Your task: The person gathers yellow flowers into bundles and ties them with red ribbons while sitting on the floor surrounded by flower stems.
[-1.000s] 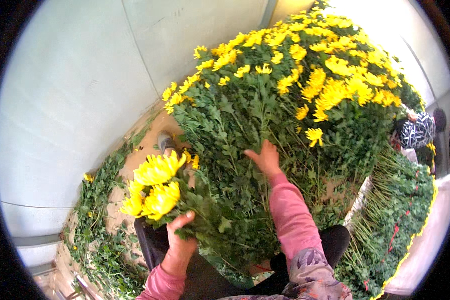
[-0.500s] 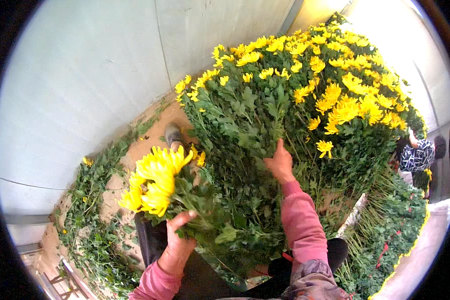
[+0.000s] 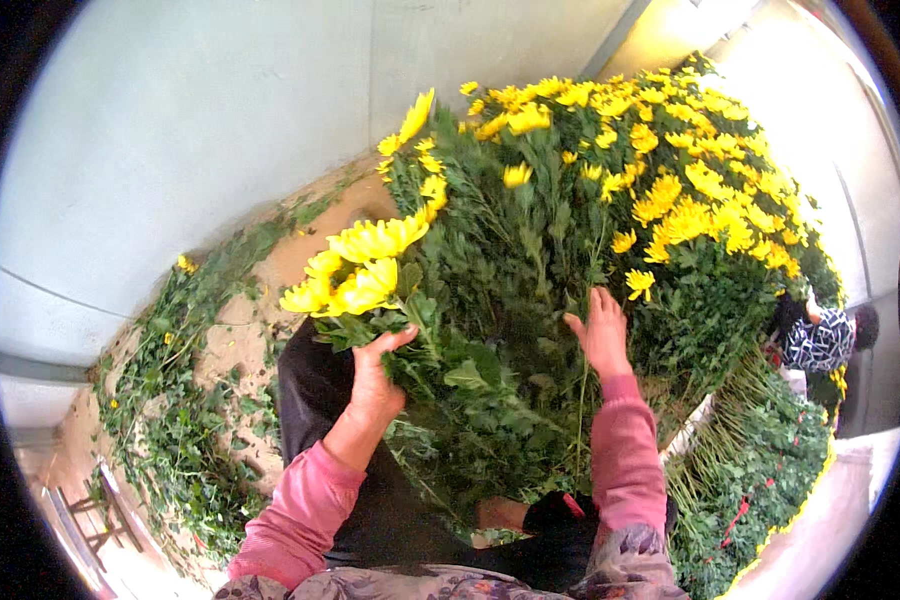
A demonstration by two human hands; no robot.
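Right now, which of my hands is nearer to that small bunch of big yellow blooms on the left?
Left. The left hand grips the stems just below the small bunch of yellow blooms. The right hand is off to its right, reaching into the big flower pile.

Bunch point(image 3: 365, 275) left of flower heap point(image 3: 610, 210)

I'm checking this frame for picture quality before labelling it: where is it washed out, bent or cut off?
Head view: the upper right corner glares white, bleaching the farthest yellow flowers; the grey wall bows with fisheye curve; a black rim cuts every corner; the left hand and right hand among the stems look sharp and evenly lit, without hard shadows.
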